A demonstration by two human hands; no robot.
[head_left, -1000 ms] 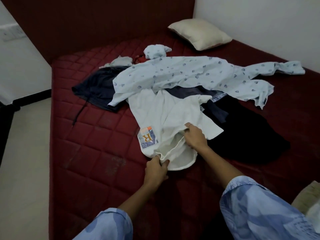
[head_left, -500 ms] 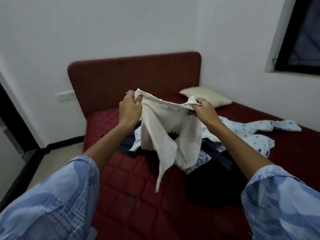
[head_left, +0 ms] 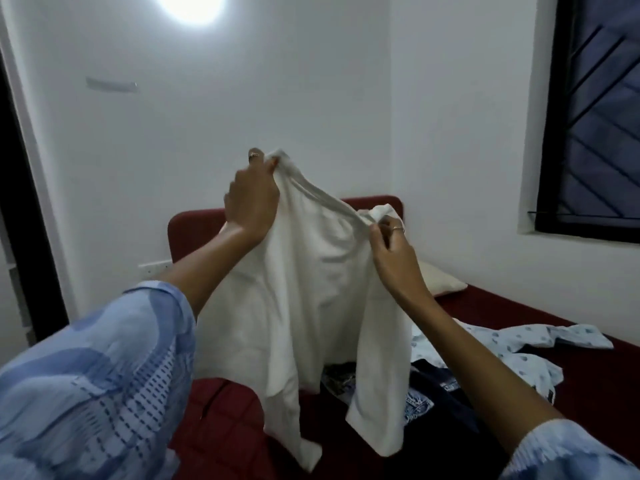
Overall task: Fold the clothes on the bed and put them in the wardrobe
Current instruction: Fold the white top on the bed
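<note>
Shirt: white shirt [head_left: 311,289], soft plain cloth, held up over the bed [head_left: 519,313], hanging lengthwise downward, top edge sloping down to the right.
Hands: left hand [head_left: 251,199] and right hand [head_left: 391,251] each pinch that top edge.
Bed: quilted maroon; patterned pale-blue garment [head_left: 512,341] and dark clothes [head_left: 446,410] lie crumpled below.

Cream pillow [head_left: 441,284] by headboard [head_left: 194,225]; barred window [head_left: 595,109].

Dark red quilted bed [head_left: 228,420], padded headboard [head_left: 194,226] at far edge against white wall. Cream pillow [head_left: 441,284] at far right corner, beside headboard. Pale blue printed garment [head_left: 512,344] sprawls across right side of mattress. Dark navy clothes [head_left: 446,407] heaped mid-bed, partly under pale one. Near left of mattress bare.
</note>
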